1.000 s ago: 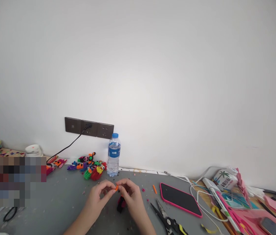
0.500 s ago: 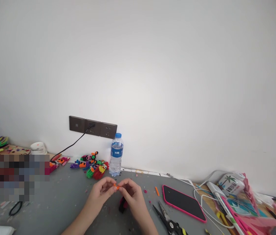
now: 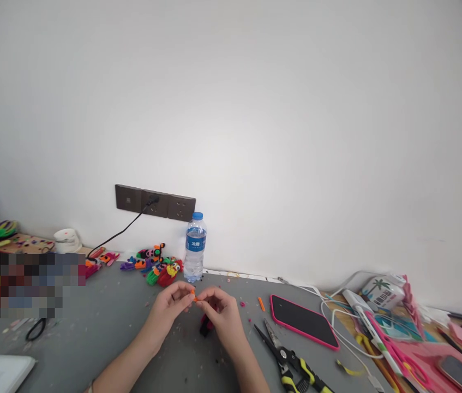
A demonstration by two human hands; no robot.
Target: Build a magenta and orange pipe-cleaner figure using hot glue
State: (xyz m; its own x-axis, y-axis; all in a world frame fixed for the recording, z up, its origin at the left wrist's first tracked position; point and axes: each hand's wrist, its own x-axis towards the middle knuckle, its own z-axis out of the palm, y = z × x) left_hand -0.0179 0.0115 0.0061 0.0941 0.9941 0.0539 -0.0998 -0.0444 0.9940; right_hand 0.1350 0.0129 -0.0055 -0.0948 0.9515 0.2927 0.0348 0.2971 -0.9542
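Both hands meet above the grey mat, pinching a small bent orange pipe cleaner piece point(image 3: 195, 297) between thumbs and fingertips. My left hand point(image 3: 170, 307) grips its left end with the fingers curled. My right hand point(image 3: 219, 308) is closed on the other end. Under the right hand lies a dark and pink fuzzy item point(image 3: 205, 326), partly covered by the fingers. Right of the hands are a short orange stick point(image 3: 261, 304) and black-and-yellow scissors point(image 3: 283, 355) with their blades apart.
A water bottle point(image 3: 195, 248) stands by the wall beside colourful fuzzy figures point(image 3: 161, 268). To the right lie a pink-edged phone point(image 3: 304, 322), white cables and pink-handled scissors point(image 3: 414, 368). A white box point(image 3: 1, 374) is at front left, near a black loop point(image 3: 36, 329).
The view has tipped down slightly, so things sit higher in the picture and more of the scissors shows. Both hands keep hold of the orange piece, its angle slightly changed.
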